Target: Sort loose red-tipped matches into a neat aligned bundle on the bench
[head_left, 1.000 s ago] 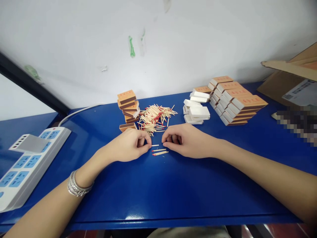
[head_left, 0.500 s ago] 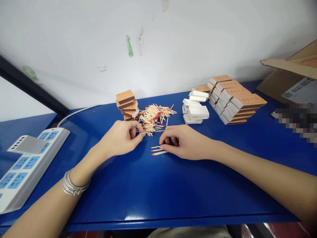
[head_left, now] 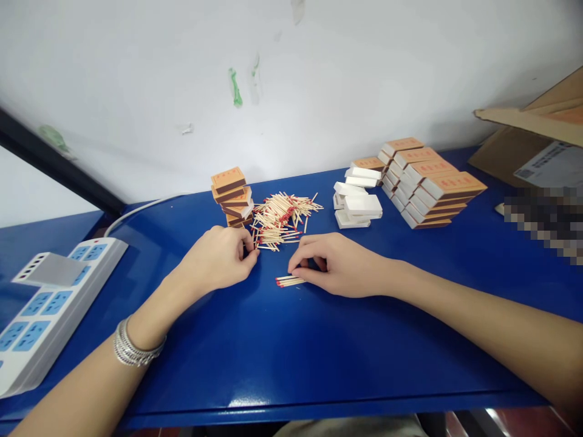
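Observation:
A few red-tipped matchsticks point(head_left: 286, 281) lie side by side on the blue table. My right hand point(head_left: 339, 264) has its thumb and fingertips closed at their plain ends; the red heads point left. My left hand point(head_left: 221, 258) is in a pinch at the near left edge of a loose heap of matchsticks point(head_left: 282, 212). What sits between its fingertips is too small to make out. Just behind that hand rises an uneven stack of orange matchboxes point(head_left: 229, 181).
White matchbox trays point(head_left: 363, 206) are piled right of the heap. Beyond them stand stacked orange matchboxes point(head_left: 455, 185). A cardboard box point(head_left: 505, 152) occupies the far right, beside a pixelated patch. At left is a power strip point(head_left: 59, 297) with a cable; a wall backs the table.
My right hand has drawn the spread matchsticks together into a tight row, moving slightly toward me. My left hand has shifted a little left and down along the heap. The view has tilted slightly.

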### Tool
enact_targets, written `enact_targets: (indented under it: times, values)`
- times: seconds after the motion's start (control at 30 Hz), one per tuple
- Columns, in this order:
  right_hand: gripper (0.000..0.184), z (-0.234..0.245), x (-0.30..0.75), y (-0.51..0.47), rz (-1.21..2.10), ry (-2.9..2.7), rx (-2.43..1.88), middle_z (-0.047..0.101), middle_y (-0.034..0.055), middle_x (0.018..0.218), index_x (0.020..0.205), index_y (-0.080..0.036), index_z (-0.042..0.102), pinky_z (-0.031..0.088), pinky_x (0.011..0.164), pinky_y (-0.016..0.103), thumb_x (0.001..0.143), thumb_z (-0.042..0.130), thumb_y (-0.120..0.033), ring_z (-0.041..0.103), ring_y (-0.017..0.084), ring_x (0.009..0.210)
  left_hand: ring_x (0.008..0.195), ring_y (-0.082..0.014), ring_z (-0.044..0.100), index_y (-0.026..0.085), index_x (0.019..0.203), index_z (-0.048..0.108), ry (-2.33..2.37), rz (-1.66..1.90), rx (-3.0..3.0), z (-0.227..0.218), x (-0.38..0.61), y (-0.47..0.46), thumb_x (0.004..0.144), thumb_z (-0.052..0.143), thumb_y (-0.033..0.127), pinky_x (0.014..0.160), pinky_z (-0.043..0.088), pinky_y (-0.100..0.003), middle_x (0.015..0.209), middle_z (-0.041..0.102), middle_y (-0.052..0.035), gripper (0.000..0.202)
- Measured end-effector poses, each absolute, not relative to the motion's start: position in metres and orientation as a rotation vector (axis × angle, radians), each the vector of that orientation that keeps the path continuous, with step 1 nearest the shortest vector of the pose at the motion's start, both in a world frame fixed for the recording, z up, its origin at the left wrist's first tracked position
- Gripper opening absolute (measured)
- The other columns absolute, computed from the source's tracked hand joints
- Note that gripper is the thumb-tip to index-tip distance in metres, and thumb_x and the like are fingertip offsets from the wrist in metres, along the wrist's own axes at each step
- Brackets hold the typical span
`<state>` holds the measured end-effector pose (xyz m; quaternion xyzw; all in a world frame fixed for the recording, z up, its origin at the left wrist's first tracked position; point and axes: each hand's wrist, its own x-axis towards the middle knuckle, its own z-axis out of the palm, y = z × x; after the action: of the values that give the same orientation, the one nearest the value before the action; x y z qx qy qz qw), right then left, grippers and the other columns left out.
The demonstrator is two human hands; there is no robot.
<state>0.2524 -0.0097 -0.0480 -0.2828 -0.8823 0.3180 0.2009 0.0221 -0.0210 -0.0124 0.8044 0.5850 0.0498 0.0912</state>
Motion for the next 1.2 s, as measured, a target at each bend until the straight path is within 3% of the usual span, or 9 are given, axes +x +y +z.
enact_targets:
  times: [0.23,0.43,0.6,0.8,0.93,1.03,1.2]
  values:
    - [0.015,-0.052,0.251,-0.009,0.881,-2.420,-0.835,0.064,0.0018,0.074,0.088,-0.017,0.073,0.039,0.061,0.023,0.084,0.059,-0.019,0.052,0.009,0.060,0.051,-0.0176,0.057,0.020,0.071,0.063,1.845,0.141,2.408,-0.016,0.026,-0.024,0.078,0.053,0.026,0.052,0.035,-0.028,0.056,0.064,-0.0013,0.014]
    - [0.012,-0.053,0.247,-0.010,0.853,-2.310,-0.979,0.063,-0.0007,0.066,0.086,-0.017,0.070,0.039,0.059,0.023,0.083,0.059,-0.021,0.051,0.009,0.056,0.051,-0.0170,0.058,0.018,0.074,0.061,1.899,0.357,2.344,-0.016,0.026,-0.023,0.082,0.053,0.029,0.053,0.038,-0.027,0.061,0.066,-0.0021,0.016]
    - [0.011,-0.053,0.245,-0.010,0.839,-2.216,-1.038,0.062,-0.0014,0.063,0.086,-0.017,0.069,0.038,0.056,0.023,0.083,0.060,-0.023,0.051,0.008,0.053,0.055,-0.0148,0.060,0.017,0.085,0.059,1.759,0.662,2.159,-0.021,0.034,-0.029,0.088,0.051,0.032,0.055,0.044,-0.026,0.069,0.069,-0.0025,0.017]
    - [0.019,-0.055,0.242,-0.013,0.911,-2.060,-1.034,0.066,-0.0002,0.069,0.092,-0.017,0.070,0.036,0.049,0.021,0.085,0.062,-0.032,0.048,0.006,0.047,0.049,-0.0101,0.057,0.018,0.091,0.055,1.490,0.837,1.836,-0.028,0.046,-0.038,0.091,0.054,0.040,0.048,0.045,-0.022,0.070,0.066,-0.0009,0.022]
    - [0.023,-0.057,0.239,-0.016,1.044,-1.906,-1.007,0.066,0.0001,0.067,0.091,-0.018,0.070,0.040,0.047,0.022,0.084,0.064,-0.039,0.054,0.008,0.047,0.046,-0.0071,0.056,0.018,0.093,0.058,1.312,0.915,1.674,-0.032,0.056,-0.045,0.088,0.060,0.040,0.040,0.043,-0.018,0.073,0.064,0.0003,0.022]
    - [0.025,-0.059,0.238,-0.015,1.191,-1.770,-0.977,0.067,0.0018,0.069,0.089,-0.017,0.069,0.047,0.048,0.023,0.082,0.066,-0.041,0.062,0.013,0.054,0.052,-0.0098,0.061,0.017,0.094,0.063,1.278,0.963,1.614,-0.033,0.059,-0.047,0.086,0.063,0.039,0.036,0.044,-0.018,0.078,0.066,-0.0021,0.023]
    - [0.027,-0.059,0.238,-0.012,1.281,-1.626,-0.996,0.069,0.0047,0.074,0.088,-0.017,0.067,0.052,0.046,0.024,0.080,0.068,-0.043,0.067,0.017,0.064,0.052,-0.0137,0.063,0.016,0.108,0.070,1.300,0.896,1.627,-0.032,0.055,-0.044,0.086,0.062,0.038,0.041,0.051,-0.022,0.070,0.069,-0.0036,0.031]
